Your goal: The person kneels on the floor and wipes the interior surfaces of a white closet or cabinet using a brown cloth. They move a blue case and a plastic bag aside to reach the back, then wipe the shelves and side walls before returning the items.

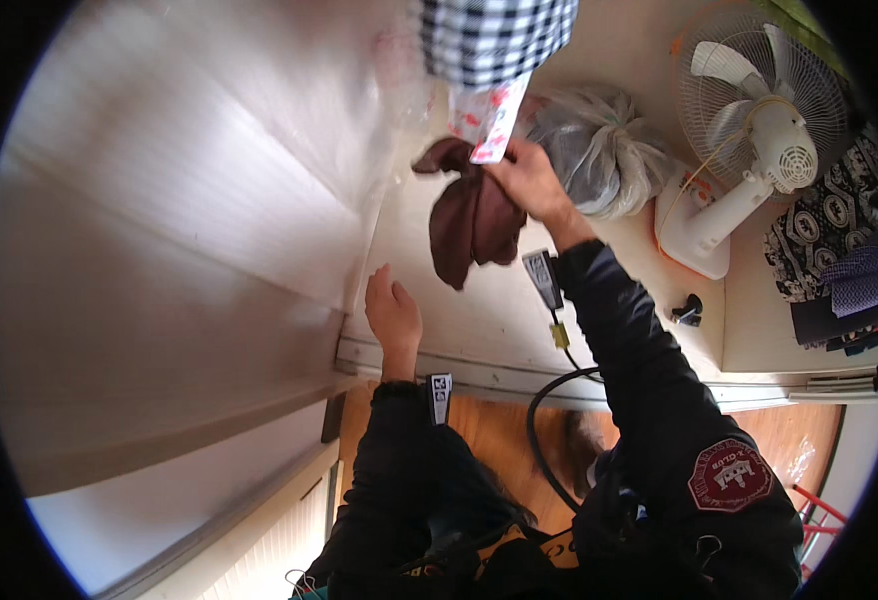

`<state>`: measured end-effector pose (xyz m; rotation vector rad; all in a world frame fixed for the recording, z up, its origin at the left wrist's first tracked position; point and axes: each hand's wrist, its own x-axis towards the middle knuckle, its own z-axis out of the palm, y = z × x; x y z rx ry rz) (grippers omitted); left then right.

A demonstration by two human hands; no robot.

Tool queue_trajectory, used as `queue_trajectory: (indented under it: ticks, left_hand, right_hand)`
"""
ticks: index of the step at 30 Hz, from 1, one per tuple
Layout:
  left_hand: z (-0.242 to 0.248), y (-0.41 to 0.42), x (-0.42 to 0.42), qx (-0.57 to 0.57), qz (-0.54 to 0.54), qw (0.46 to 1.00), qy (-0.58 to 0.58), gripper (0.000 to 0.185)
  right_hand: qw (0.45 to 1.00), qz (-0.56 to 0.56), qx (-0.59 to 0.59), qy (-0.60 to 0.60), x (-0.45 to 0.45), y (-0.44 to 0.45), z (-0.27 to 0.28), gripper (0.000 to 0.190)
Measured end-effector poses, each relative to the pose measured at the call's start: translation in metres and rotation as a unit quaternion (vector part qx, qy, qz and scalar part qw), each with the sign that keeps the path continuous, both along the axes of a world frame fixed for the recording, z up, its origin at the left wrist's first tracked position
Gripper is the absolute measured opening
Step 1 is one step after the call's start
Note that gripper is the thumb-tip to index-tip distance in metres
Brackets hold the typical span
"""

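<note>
My right hand [530, 178] grips a dark brown cloth item [478, 217], which hangs down to the left of my fingers. A white strip with red patterns [495, 127] lies against the top of the brown cloth, by my fingertips; whether I hold it too, I cannot tell. Above it hangs a black-and-white checked cloth [495, 41]. My left hand [394, 311] is raised near the left wall panel, fingers up and thumb apart, holding nothing.
Behind my right hand sits a tied clear plastic bag [596, 150]. A white pedestal fan [784, 146] lies tilted at the upper right, near folded patterned fabrics [829, 225]. A small black object [686, 309] rests on the pale surface. A black cable [533, 420] loops beside my right arm.
</note>
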<state>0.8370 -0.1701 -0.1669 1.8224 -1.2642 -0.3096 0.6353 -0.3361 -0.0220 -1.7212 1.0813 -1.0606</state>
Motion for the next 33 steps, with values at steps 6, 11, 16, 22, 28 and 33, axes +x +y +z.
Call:
queue_trajectory:
  ticks: [6, 11, 16, 22, 28, 33]
  left_hand:
    - [-0.033, -0.007, -0.019, 0.105, -0.048, 0.982, -0.151, 0.058]
    - [-0.034, -0.007, -0.04, 0.153, -0.051, 0.957, -0.241, 0.065]
    - [-0.021, -0.013, -0.045, 0.202, -0.059, 0.942, -0.263, 0.066]
    - [-0.013, -0.014, -0.046, 0.261, -0.087, 0.936, -0.221, 0.066]
    - [-0.013, -0.017, -0.05, 0.221, -0.079, 0.951, -0.201, 0.065]
    - [-0.019, -0.014, -0.047, 0.273, -0.052, 0.93, -0.241, 0.065]
  right_hand:
    - [0.963, -0.221, -0.133, 0.078, 0.003, -0.13, 0.024, 0.034]
    - [0.91, -0.289, -0.122, 0.272, 0.028, -0.213, -0.049, 0.078]
    - [0.915, -0.215, 0.103, 0.325, 0.052, -0.258, -0.135, 0.1]
    - [0.866, -0.272, -0.055, 0.416, 0.063, -0.316, -0.168, 0.09]
    - [0.852, -0.186, -0.109, 0.478, 0.088, -0.301, -0.158, 0.032]
    - [0.864, -0.027, -0.198, 0.462, 0.11, -0.22, -0.151, 0.027]
